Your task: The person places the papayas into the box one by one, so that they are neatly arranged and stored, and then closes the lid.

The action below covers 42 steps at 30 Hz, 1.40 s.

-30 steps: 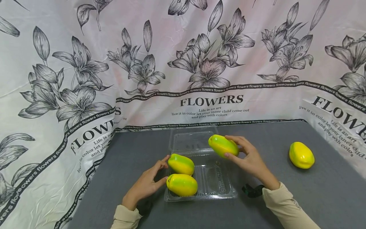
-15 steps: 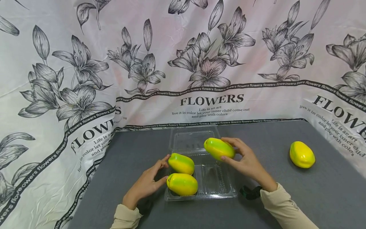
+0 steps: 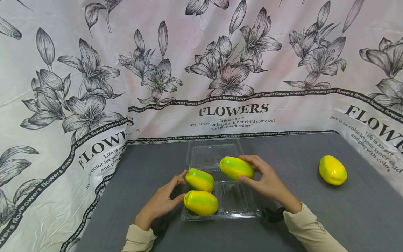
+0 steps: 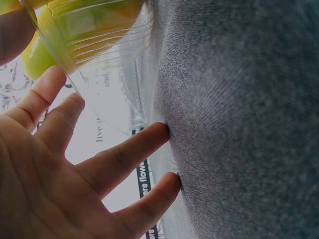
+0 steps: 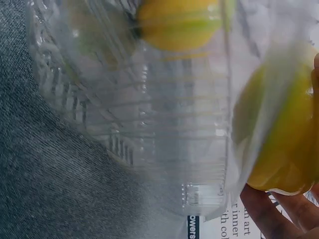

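My right hand (image 3: 267,180) grips a yellow-green mango (image 3: 236,168), thumb on the near side and fingers behind it. It is held above the right part of a clear plastic clamshell container (image 3: 234,204). In the container's left part lie two similar mangoes, a rear mango (image 3: 199,181) and a front mango (image 3: 200,203). At the left edge, my left hand (image 3: 158,203) has its fingers spread, with thumb and fingertips right at the rim. The left wrist view shows the straight fingers (image 4: 119,162) beside the clear wall. The right wrist view has the held mango (image 5: 286,134) partly behind blurred clear plastic.
The container's clear lid (image 3: 214,154) is folded back flat behind its base. Another yellow mango (image 3: 333,170) lies on the grey tabletop (image 3: 302,150) at the right. A dark strap-like object (image 3: 273,214) sits by the right wrist. Flower-printed cloth (image 3: 233,70) stands behind and at both sides.
My right hand has carried its mango leftward and slightly toward me, over the container. The left hand and the other mangoes stay in place.
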{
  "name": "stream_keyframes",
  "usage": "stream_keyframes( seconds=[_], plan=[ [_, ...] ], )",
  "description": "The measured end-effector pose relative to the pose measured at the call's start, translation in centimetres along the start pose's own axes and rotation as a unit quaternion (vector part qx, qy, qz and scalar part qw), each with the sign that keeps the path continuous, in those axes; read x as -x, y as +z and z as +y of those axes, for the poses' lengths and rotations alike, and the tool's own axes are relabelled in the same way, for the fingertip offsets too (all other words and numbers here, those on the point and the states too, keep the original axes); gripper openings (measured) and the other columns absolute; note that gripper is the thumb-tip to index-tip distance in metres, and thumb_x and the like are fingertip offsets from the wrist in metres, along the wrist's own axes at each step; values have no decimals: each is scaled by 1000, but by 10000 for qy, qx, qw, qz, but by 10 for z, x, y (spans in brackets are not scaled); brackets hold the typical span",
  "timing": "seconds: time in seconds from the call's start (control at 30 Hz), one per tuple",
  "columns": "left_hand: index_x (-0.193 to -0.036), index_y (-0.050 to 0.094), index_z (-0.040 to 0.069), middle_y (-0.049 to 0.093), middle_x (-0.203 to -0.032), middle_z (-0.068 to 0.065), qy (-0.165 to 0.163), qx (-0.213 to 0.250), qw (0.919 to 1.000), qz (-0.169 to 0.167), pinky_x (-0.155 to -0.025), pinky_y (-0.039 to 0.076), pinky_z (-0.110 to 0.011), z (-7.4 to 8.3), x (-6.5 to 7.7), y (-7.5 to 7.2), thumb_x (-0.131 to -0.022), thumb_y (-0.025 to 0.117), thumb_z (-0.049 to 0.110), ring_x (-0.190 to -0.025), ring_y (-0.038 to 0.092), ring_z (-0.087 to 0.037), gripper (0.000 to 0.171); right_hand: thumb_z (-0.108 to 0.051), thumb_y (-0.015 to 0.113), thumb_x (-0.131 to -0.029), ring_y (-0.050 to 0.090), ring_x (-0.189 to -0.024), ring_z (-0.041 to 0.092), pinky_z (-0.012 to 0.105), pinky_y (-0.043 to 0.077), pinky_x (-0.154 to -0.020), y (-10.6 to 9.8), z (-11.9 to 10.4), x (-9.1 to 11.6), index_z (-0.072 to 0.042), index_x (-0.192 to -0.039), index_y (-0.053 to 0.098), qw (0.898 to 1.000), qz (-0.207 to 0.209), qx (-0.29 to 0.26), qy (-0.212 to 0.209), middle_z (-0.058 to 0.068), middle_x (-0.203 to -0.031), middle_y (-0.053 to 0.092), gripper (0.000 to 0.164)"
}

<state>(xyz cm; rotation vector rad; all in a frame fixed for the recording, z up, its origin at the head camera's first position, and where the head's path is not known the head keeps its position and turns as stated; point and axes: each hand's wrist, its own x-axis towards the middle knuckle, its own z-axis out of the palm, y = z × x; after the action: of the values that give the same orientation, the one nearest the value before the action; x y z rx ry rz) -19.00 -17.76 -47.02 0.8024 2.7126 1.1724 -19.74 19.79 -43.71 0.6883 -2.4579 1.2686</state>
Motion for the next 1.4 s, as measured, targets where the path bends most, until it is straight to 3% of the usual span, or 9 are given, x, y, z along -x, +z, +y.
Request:
stream_keyframes(
  seconds=[0.23,0.47,0.7,0.83,1.17,1.4],
  plan=[
    [-127,48,23,29,-168,7,26,-1,10000,40,-112,41,-63,-2,0,1,-101,63,39,-141,51,-36,34,-16,84,-85,61,-110,9,28,57,-90,7,2,0,-14,-139,60,9999,-80,-3,-115,5,-132,64,60],
    [-125,48,18,30,-168,0,200,-46,9998,72,-110,42,-63,-2,-1,1,-102,62,37,-140,52,-38,32,-16,87,-82,62,-109,13,28,56,-90,14,3,1,-13,-137,62,9994,-65,54,-349,5,-129,66,61],
    [-125,48,20,29,-168,3,129,-3,9999,52,-112,42,-62,-1,0,1,-102,63,38,-141,51,-36,33,-20,87,-82,62,-118,24,51,52,-97,18,3,2,-18,-137,61,9996,-143,170,-192,3,-132,65,61],
    [-125,48,22,29,-168,5,91,-26,9999,47,-113,42,-60,-1,0,0,-101,63,39,-142,50,-34,33,-21,87,-82,63,-118,26,54,49,-96,20,4,2,-18,-138,62,9995,-195,184,-192,4,-133,66,61],
    [-126,48,24,29,-168,6,96,-76,9999,27,-113,43,-59,-1,0,0,-101,63,40,-142,51,-32,33,-19,88,-80,65,-116,26,53,48,-97,26,5,3,-15,-136,62,9989,-237,177,-360,4,-132,68,62],
    [-126,48,21,29,-169,2,111,-42,9999,8,-113,42,-60,0,0,0,-102,62,39,-142,50,-34,33,-24,89,-79,62,-117,26,46,36,-93,31,4,6,-19,-136,63,9990,-193,349,-182,3,-132,68,63]
  ],
)
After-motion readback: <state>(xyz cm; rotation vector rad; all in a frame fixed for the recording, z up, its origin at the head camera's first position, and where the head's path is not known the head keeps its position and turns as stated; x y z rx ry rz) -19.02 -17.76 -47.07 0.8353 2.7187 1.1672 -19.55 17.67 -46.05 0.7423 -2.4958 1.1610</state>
